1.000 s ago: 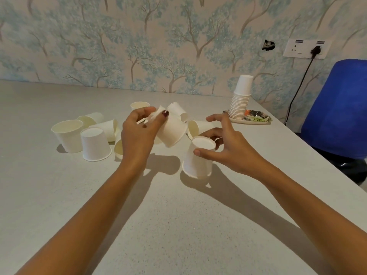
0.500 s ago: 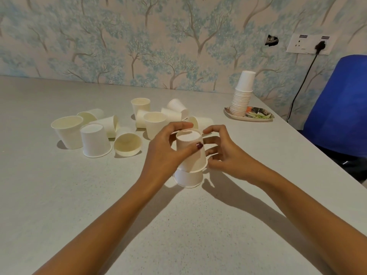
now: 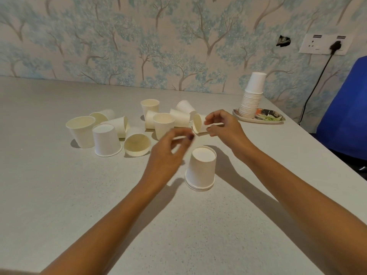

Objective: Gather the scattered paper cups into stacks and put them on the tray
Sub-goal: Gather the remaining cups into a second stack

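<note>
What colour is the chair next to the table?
Blue. The chair shows at the right edge of the head view, beside the table.

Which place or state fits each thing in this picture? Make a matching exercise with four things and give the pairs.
Things:
1. tall stack of cups
2. short stack
3. right hand
4. blue chair

Places or states:
A. beyond the table's right edge
B. on the tray
C. closing on a cup lying on its side
D. upside down on the table between the forearms

Pairs: 1-B, 2-D, 3-C, 4-A
</note>
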Demonstrator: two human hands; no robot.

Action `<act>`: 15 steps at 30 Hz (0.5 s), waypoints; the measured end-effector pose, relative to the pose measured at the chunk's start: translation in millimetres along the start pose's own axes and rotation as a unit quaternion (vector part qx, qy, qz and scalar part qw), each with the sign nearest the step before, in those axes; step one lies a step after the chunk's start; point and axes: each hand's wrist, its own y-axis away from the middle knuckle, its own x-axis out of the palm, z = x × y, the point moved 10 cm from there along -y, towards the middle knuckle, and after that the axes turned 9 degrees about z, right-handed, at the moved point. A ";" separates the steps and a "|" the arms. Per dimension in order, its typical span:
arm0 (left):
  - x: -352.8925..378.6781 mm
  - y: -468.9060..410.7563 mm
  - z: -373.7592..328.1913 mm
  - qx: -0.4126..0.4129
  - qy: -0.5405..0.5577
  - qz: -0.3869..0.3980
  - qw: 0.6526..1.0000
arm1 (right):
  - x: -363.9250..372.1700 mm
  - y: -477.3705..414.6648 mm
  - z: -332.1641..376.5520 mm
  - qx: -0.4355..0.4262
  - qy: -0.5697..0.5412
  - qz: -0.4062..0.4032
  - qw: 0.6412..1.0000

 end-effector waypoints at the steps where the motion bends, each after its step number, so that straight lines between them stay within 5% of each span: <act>1: -20.1 -1.1 -0.5 0.001 -0.029 -0.062 0.998 | 6.2 -5.8 4.3 -0.007 0.013 0.007 1.000; 5: -88.1 -11.1 12.8 -0.096 -0.299 -0.224 0.923 | 44.4 -30.8 19.8 -0.029 0.080 0.066 0.994; 9: -112.7 -28.8 54.2 -0.280 -0.362 -0.179 0.871 | 83.0 -53.1 30.0 -0.058 0.143 0.110 0.982; 15: -109.8 -35.8 83.9 -0.329 -0.353 -0.123 0.867 | 120.6 -70.2 13.3 -0.044 0.179 0.182 0.966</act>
